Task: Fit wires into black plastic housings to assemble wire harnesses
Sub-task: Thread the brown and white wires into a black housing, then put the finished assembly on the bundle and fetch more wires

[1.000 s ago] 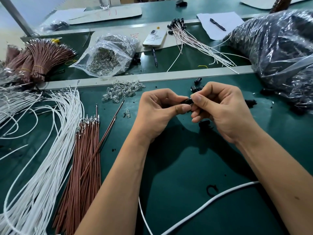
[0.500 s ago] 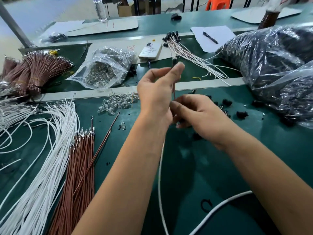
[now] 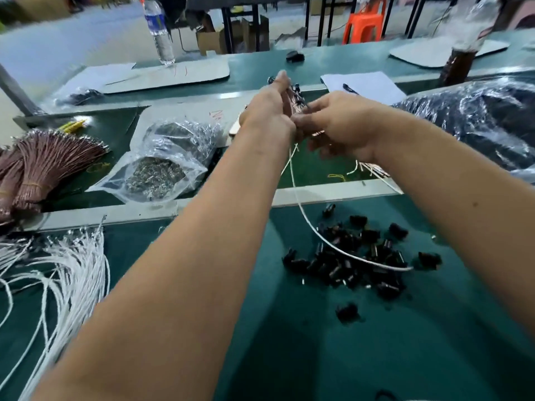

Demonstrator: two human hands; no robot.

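My left hand [image 3: 269,111] and my right hand [image 3: 338,128] are stretched out over the far strip of the green bench, close together. Both pinch a wire harness: a white wire [image 3: 307,221] hangs from between them and trails down across a loose pile of black plastic housings [image 3: 359,256] on the near mat. Small black housings [image 3: 298,89] show blurred at my left fingertips, on top of the finished harness pile [image 3: 373,169], which my hands mostly hide. Which housing belongs to the held wire I cannot tell.
Loose white wires [image 3: 72,270] lie at the near left, with tied brown wire bundles [image 3: 43,163] behind them. A clear bag of metal terminals [image 3: 156,175] sits left of my arms. A big black plastic bag [image 3: 477,125] fills the right. A water bottle [image 3: 159,33] stands at the back.
Both hands moved up and away from the near mat to the far strip, taking the white wire along. The view tilted upward, and the housing pile now lies below my arms.
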